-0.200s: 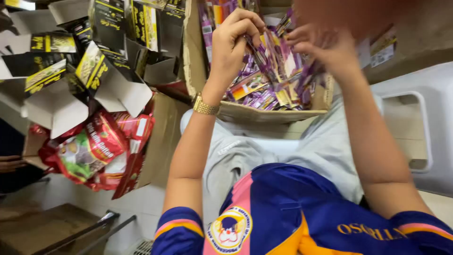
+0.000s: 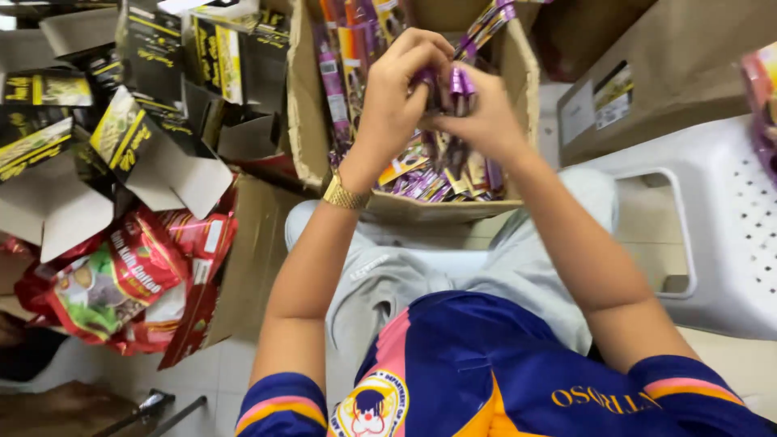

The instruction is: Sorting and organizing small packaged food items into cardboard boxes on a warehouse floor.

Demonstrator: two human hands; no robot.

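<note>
We find the left hand (image 2: 396,97) and right hand (image 2: 481,117) pinching purple sachet strips (image 2: 460,81) (probably several) between them, long axis running away over the cardboard box (image 2: 518,73).

Sachets (image 2: 421,174) sit in the cardboard box (image 2: 518,73); empty cartons (image 2: 154,154) and pouches (image 2: 121,283) pile left of it, stool (image 2: 720,235) on its right.

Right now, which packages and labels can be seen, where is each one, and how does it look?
Purple sachets: pinched by left hand and right hand.
Cardboard box: on lap, brown, holding sachets.
Black-yellow cartons: left, opened.
Red pouches: lower left.
Box label: right, rectangular.
</note>
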